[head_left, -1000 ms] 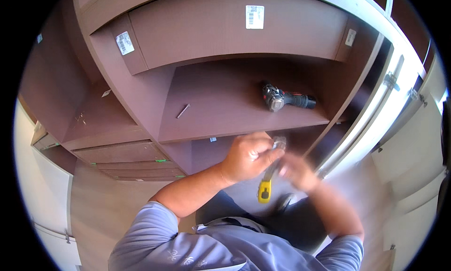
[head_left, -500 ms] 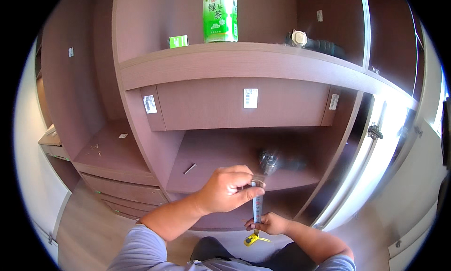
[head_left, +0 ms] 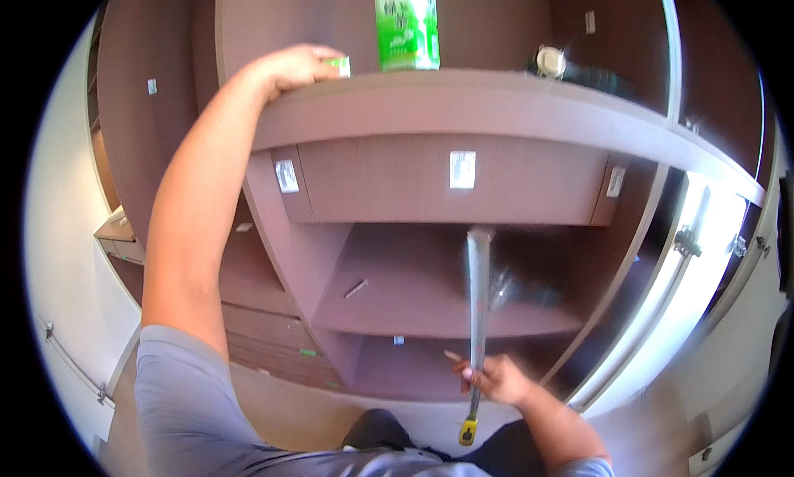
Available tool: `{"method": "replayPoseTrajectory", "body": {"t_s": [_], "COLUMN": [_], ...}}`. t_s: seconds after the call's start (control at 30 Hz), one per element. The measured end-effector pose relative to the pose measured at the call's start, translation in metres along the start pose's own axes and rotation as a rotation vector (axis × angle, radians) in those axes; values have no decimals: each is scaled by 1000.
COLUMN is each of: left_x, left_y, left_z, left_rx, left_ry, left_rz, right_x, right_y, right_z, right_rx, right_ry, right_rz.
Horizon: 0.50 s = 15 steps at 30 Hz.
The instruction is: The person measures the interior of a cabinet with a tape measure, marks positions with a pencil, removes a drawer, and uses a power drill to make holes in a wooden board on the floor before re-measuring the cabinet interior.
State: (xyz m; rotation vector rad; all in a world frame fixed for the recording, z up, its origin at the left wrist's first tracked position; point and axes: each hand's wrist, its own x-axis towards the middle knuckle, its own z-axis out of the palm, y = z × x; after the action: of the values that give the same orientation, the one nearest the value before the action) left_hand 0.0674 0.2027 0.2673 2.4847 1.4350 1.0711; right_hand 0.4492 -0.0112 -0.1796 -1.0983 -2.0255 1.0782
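My left hand (head_left: 299,67) is up at the front edge of the top shelf, its fingers closed around a small green-and-white box (head_left: 337,66); some fingertips are hidden. Low in front of me, my right hand (head_left: 499,381) grips the metal blade of a tape measure (head_left: 478,312). The blade stands upright, its free end reaching up before the lower compartment. From its bottom end hangs the yellow case (head_left: 468,432). A thin stick-like thing (head_left: 452,355) pokes out beside my right fingers, too blurred to name.
A green-labelled bottle (head_left: 408,26) and a dark tool with a pale round end (head_left: 551,63) are on the top shelf (head_left: 463,101). Inside the lower compartment lie a small rod (head_left: 356,289) and another blurred dark tool (head_left: 529,292). A white door (head_left: 662,287) stands at right.
My left hand has let go of the tape's upper end and risen left to the small box. The right hand still holds the blade, which now reaches higher. The view has shifted slightly.
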Motion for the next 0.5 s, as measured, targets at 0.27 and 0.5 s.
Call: {"method": "replayPoseTrajectory", "body": {"t_s": [0.27,0.5], "left_x": [-58,-276], "left_y": [18,-41], "left_z": [31,157], "left_rx": [-243,-744], "left_ry": [642,191], "left_rz": [410,344], "right_x": [25,25], "right_y": [21,87], "right_z": [-8,-4], "right_rx": [-200,-301], "right_ry": [-111,-204], "right_rz": [-26,61]}}
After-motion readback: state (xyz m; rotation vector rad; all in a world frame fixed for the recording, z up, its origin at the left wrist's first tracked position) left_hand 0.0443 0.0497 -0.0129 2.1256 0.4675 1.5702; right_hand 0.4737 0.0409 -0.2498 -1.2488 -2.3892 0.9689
